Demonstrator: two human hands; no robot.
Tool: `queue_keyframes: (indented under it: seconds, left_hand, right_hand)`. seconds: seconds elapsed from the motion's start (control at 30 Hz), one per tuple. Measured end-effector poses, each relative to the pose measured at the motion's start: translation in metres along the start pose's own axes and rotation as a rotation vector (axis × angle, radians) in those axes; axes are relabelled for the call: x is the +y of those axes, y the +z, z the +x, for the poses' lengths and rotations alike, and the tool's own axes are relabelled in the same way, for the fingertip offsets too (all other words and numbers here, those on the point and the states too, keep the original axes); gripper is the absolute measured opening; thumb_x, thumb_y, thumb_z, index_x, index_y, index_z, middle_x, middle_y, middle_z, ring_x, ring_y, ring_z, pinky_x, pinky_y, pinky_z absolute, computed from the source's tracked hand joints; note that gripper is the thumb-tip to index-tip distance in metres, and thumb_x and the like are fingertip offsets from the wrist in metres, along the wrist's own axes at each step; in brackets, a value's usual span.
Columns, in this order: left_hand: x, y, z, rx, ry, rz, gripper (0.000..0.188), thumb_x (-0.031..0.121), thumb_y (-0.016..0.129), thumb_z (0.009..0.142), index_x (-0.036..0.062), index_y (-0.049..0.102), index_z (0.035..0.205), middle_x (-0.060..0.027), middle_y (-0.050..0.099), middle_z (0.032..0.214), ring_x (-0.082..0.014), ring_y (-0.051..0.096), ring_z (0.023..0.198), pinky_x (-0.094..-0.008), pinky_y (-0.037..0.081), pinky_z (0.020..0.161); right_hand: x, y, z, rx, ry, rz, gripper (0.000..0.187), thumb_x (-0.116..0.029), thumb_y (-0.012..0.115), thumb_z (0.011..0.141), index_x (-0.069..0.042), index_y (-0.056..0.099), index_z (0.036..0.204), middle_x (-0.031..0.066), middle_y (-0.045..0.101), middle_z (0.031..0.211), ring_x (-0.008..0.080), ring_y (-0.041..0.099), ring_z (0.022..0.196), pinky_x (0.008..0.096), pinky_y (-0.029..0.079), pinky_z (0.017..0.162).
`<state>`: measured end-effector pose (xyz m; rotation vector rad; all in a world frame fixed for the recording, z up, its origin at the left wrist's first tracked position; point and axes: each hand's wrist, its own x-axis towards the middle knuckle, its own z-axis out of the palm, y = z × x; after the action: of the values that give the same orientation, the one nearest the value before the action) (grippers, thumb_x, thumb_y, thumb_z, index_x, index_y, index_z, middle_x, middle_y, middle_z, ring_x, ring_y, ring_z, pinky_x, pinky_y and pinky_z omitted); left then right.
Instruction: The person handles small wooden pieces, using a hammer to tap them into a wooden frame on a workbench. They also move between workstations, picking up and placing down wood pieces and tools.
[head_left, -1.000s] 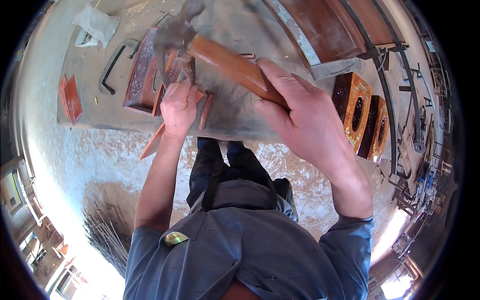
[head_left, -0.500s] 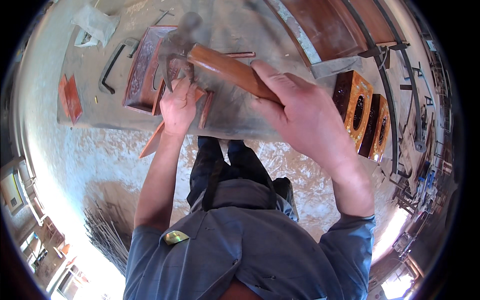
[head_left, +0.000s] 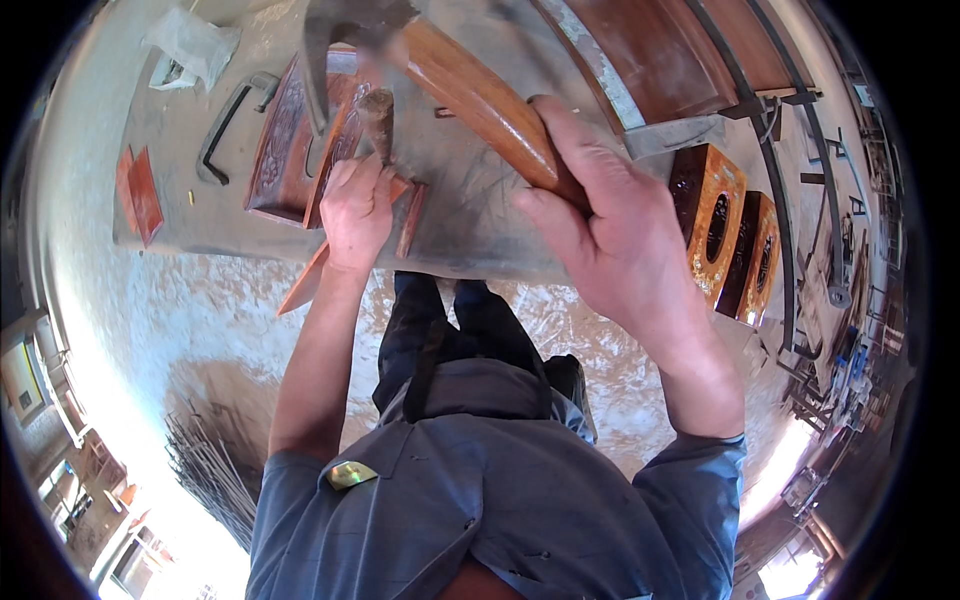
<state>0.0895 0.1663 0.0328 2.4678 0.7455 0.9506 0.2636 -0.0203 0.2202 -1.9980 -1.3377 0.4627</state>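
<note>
My right hand (head_left: pixel 630 230) is wrapped round the wooden handle of a claw hammer (head_left: pixel 490 100), raised above the bench. The hammer's dark head is slightly blurred. Below it, my left hand (head_left: pixel 357 212) is closed on an upright chisel (head_left: pixel 377 112) with a rusty, round struck top; its lower end is hidden by my fingers. A reddish wooden strip (head_left: pixel 307 277) sticks out under the left hand past the bench edge, and a short wooden piece (head_left: pixel 411 222) lies just right of it. Close by on the left stands a carved red-brown wooden box (head_left: pixel 275 165), partly covered by the hammer.
On the grey bench (head_left: pixel 470 225) lie a C-shaped clamp (head_left: pixel 222 130), two red wood pieces (head_left: pixel 140 197) and a plastic bag (head_left: pixel 193 48). At right stand glossy boxes with oval openings (head_left: pixel 712 225). Long metal bars (head_left: pixel 775 180) cross brown panels (head_left: pixel 650 55) there.
The hammer has risen away from the chisel, uncovering its round top. My right hand has shifted slightly right and toward me; my left hand stays in place.
</note>
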Motion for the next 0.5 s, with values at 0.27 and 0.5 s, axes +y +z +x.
queue_keyframes:
  seconds: [0.27, 0.5]
  left_hand:
    - [0.0028, -0.0009, 0.001, 0.002, 0.0, -0.003, 0.018, 0.002, 0.069, 0.08, 0.0052, 0.067, 0.098, -0.0117, 0.066, 0.09, -0.0323, 0.063, 0.082, -0.0397, 0.052, 0.07]
    - [0.0035, -0.0018, -0.0008, -0.005, -0.001, 0.017, 0.018, 0.002, 0.069, 0.08, 0.0037, 0.067, 0.098, -0.0124, 0.067, 0.09, -0.0321, 0.064, 0.085, -0.0388, 0.052, 0.072]
  right_hand:
    - [0.001, -0.0027, 0.0011, -0.002, -0.004, -0.048, 0.051, -0.014, 0.072, 0.085, -0.001, 0.055, 0.131, 0.0242, 0.064, 0.115, 0.0355, 0.067, 0.102, 0.0368, 0.053, 0.084]
    - [0.0012, -0.0065, 0.0022, -0.089, 0.029, -0.139, 0.052, -0.015, 0.072, 0.085, -0.002, 0.054, 0.132, 0.0245, 0.065, 0.114, 0.0367, 0.067, 0.102, 0.0375, 0.053, 0.084]
